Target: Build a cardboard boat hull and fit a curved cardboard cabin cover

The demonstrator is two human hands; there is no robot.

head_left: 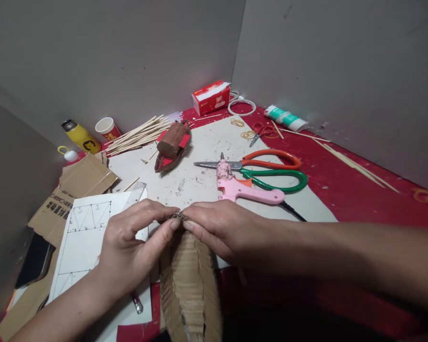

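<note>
A boat-shaped cardboard hull point(189, 285) extends toward me, its far tip pinched between both hands. My left hand point(135, 237) presses thumb and fingers on the tip from the left. From the right, my right hand point(217, 225) grips the same end, its thumb almost meeting the left one. Fingers cover most of the tip. Just beyond my right hand lie a pink glue gun point(248, 192) and large scissors point(274, 182) with orange and green handles. Farther off stands a small brown model boat point(173, 145) with a rounded cover and red parts.
Wooden sticks point(139, 135), a yellow bottle point(81, 136), a paper cup point(107, 127) and a red tissue box point(211, 98) stand toward the back. Cardboard pieces point(87, 175) and a drawn sheet point(80, 251) lie left. Small scissors point(258, 133) and a wrapped roll point(286, 118) are right. Grey walls enclose the table.
</note>
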